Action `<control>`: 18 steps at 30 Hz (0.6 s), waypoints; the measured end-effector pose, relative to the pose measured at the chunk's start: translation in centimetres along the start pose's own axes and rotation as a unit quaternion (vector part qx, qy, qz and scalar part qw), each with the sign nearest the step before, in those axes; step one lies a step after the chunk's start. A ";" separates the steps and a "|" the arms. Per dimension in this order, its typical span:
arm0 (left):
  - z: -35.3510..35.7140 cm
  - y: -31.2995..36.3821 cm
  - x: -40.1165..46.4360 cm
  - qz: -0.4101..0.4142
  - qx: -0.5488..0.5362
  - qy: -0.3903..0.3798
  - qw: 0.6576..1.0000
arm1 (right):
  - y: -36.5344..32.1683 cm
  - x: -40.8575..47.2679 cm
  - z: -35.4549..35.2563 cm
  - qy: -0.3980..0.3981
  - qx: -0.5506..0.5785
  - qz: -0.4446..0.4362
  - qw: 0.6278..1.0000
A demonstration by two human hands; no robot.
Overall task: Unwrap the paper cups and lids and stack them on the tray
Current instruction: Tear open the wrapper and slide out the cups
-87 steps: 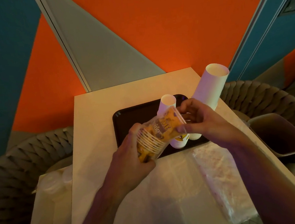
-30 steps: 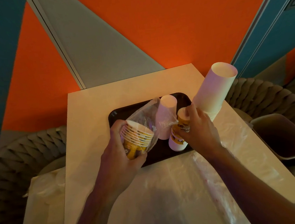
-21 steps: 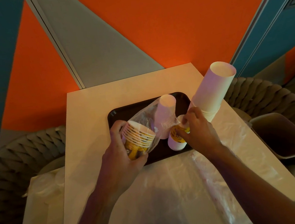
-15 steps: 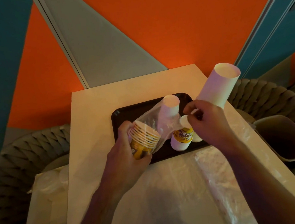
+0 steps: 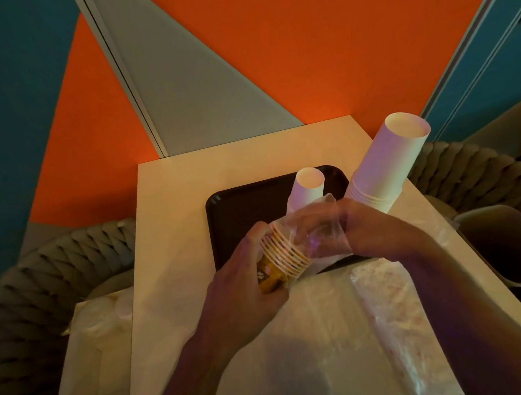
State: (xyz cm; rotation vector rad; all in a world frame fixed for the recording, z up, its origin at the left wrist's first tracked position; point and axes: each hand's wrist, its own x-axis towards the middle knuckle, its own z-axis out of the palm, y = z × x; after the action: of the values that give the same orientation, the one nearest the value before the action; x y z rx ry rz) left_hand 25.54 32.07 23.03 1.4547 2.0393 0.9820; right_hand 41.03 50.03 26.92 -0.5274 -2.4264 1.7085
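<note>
Since half a second ago we see the right hand (image 5: 368, 235) swing back from the tray's right side to the plastic wrap (image 5: 315, 236), and its fingers now blur against the film, so we cannot tell exactly how they close, though they look bent onto the wrap just beside the cup rims. The left hand (image 5: 244, 289) is where it was, fingers and thumb curled round the stack of printed cups (image 5: 281, 259), gripping its yellow lower end while the ringed rims tilt up and to the right. The loose wrap hangs off those rims, over the near edge of the dark tray (image 5: 241, 211).

On the tray, behind the hands, we have a slim white cup stack (image 5: 308, 185) leaning left of a much wider white cup stack (image 5: 387, 162), which stands at the tray's right end, tilted away to the far right. The small printed stack set down earlier is hidden behind the right hand now.

Near us, crumpled clear plastic sheeting (image 5: 341, 331) covers the pale table (image 5: 174, 222). Woven chairs (image 5: 56, 269) sit either side, and a brown bin (image 5: 512, 243) waits on the right.
</note>
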 end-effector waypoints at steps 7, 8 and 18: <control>-0.1 0.4 -0.1 0.019 0.011 -0.013 1.000 | 0.1 0.1 1.0 -0.014 -0.013 0.049 0.999; -0.1 0.4 -0.1 0.017 0.009 -0.012 1.000 | 0.0 0.0 1.0 -0.001 -0.001 0.045 0.999; -1.0 -1.5 -0.3 -0.033 0.003 0.036 0.999 | 1.1 -1.1 -0.7 0.090 0.156 0.022 0.983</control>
State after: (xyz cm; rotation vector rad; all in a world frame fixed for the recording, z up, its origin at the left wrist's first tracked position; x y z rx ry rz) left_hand 24.02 31.21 22.49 1.3649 2.1281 1.0169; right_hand 42.47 50.62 26.21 -0.6628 -1.9903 1.9171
